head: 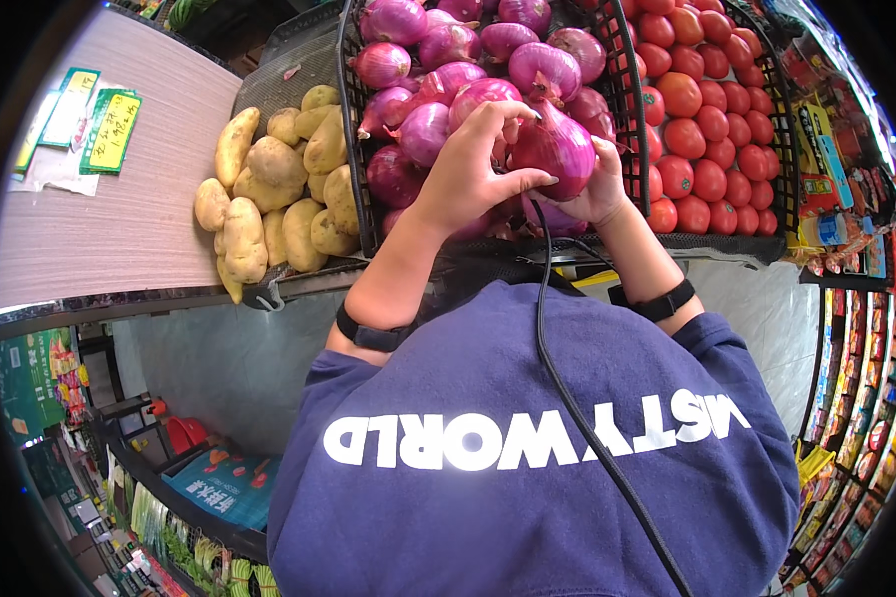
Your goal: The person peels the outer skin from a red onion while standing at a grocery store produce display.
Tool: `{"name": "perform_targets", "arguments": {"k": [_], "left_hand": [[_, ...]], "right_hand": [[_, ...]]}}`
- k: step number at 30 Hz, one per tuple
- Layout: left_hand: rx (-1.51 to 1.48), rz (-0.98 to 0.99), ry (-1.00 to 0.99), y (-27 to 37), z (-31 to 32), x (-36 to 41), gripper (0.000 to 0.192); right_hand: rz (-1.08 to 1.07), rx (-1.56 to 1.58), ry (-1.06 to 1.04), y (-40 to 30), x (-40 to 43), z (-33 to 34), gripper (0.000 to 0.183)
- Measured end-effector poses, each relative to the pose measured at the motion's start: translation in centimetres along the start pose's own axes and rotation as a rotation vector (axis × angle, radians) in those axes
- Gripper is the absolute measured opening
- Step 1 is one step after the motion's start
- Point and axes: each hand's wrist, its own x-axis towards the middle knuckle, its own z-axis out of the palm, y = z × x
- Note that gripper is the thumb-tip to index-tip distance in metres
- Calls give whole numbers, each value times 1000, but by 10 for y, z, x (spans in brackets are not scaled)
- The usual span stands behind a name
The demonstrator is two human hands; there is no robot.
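Note:
A large red onion (556,153) is between my two hands, above a black plastic basket (352,142) heaped with red onions (424,134). My left hand (478,160) grips it from the left, thumb low on its side and fingertips up by the dry neck. From the right and below, my right hand (603,183) supports the same onion. Part of the right hand's fingers is hidden behind it. Loose papery skin (425,93) lies among the onions under my hands.
Potatoes (269,186) are piled left of the onion basket, beside a wood-grain counter (149,216) with handwritten price tags (112,130). Tomatoes (709,127) fill the crate on the right. A black cable (545,298) hangs down before my chest. Packaged goods (829,179) stand farther right.

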Motion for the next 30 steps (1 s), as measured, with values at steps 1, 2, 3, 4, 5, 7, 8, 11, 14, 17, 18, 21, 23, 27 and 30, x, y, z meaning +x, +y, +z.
{"name": "perform_targets", "arguments": {"k": [1,2,3,4,5,7,8,11,14,17,18,21,23,27,30], "left_hand": [[11,-12,-13,0,-1,0,50],[21,-24,-26,0,-1,0,52],[20,-25,-27,2,-2,0,52],[60,-34,-37,4,-3,0,52],[99,-42,-47,5,-4,1,52],[116,-11,-39,2,-3,1,51],[132,21,-31,1,-3,1,51],[119,42,-35,-2,-2,1,50],[155,41,-72,-3,-4,1,50],[196,60,-76,-4,-2,-1,51],[196,60,-76,-3,-1,-2,51],[58,-21,-20,2,1,-2,52],[128,21,-47,1,0,-1,53],[79,0,-43,2,1,-1,51],[54,6,-48,1,0,0,50]], "right_hand": [[0,17,-14,0,0,0,62],[1,18,-14,0,0,0,62],[-3,18,-14,0,0,0,62],[-6,17,-14,0,0,0,62],[-7,18,-13,0,0,0,62],[-8,3,0,0,0,1,62],[-7,4,1,0,0,1,62],[3,-16,16,0,0,2,62],[14,19,-3,-1,-1,0,62],[5,4,26,-1,-1,-3,62],[6,13,18,-1,-1,-4,62],[1,34,-6,-1,0,-2,62],[-4,45,-23,-1,0,-1,62],[5,51,-12,-1,-1,-2,63],[8,55,-15,-1,-1,-1,63]]}}
